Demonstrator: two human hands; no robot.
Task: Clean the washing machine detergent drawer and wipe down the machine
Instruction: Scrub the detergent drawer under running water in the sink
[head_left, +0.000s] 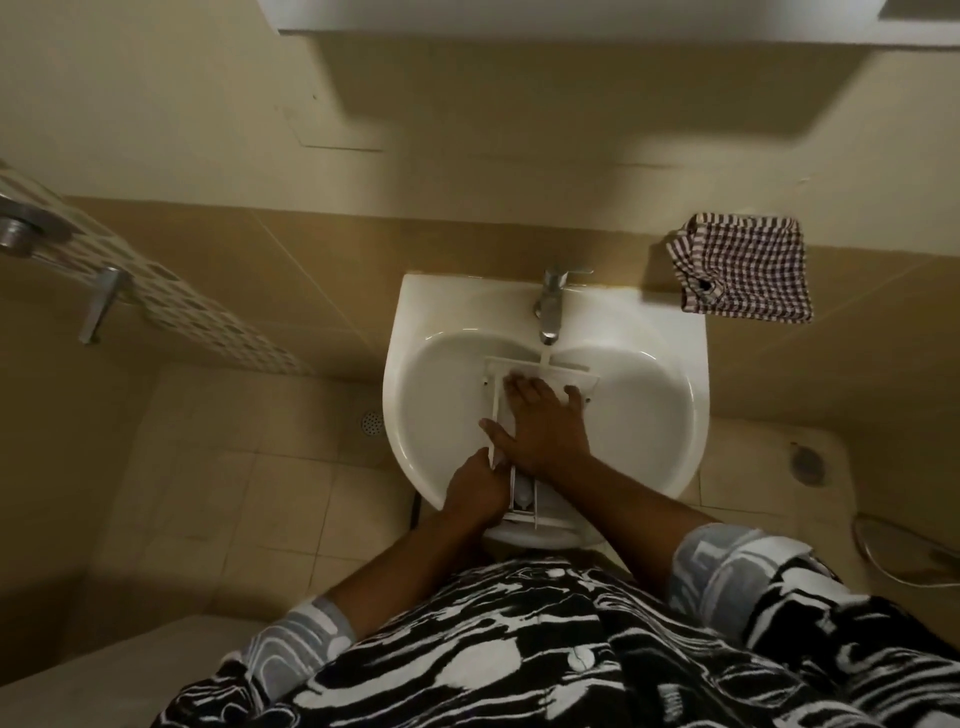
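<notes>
**R:** Patterned shirt, black and white, fills the near edge, right up against the front rim of the sink. Where's the drawer?

**T:** White drawer lies lengthwise in the sink bowl. Far end sits under the tap, near end sticks out over the sink's front rim.

**R:** Water?

**T:** Running. A thin stream drops from the spout onto the drawer's far end, just past the fingertips.

**R:** Hands?

**T:** Mid-bowl, the right hand lies palm-down on the drawer. Fingers straight and spread, thumb out to the left, nothing gripped. At the sink's front rim, the left hand has its fingers curled round the drawer's left side edge and grips it. Both hands are just beside each other.

**R:** Around the sink?

**T:** Checked cloth hangs on the tiled wall to the right of the sink, about level with the tap. Round floor drain sits in the floor tiles just left of the sink. Well left of the sink, a metal lever sticks out beside a mosaic strip. White cabinet hangs above the sink and throws a shadow down the wall.
</notes>
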